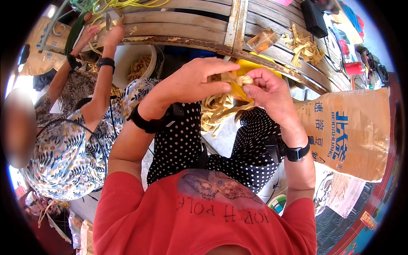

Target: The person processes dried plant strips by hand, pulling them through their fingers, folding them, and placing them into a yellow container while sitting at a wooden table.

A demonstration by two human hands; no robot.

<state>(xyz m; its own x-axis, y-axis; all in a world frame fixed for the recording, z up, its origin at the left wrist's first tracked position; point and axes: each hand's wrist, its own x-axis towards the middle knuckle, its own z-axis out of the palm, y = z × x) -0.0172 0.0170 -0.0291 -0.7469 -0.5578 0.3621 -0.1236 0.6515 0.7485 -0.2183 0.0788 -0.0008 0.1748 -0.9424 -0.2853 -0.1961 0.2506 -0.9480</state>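
Between the thumb and fingers of my right hand (269, 91) is a small knotted bundle of pale yellow strip (244, 81), which looks like tofu skin. My left hand (200, 78) is beside it on the left, thumb and fingers apart, with a short stretch of strip (227, 77) near its fingertips; whether it touches the strip is unclear. Long loose strips (216, 110) hang in a heap below my hands, above the floor between my knees. Behind my hands is a yellow plastic container (255, 66), partly hidden by them.
A slatted wooden bench (178, 24) with a rusty metal edge runs across the top, bearing a strip pile (304, 47) and a clear plastic box (263, 40). A large brown sack (347, 134) stands at right. At left, a co-worker handles strips near a white bucket (149, 60) of yellowish pieces.
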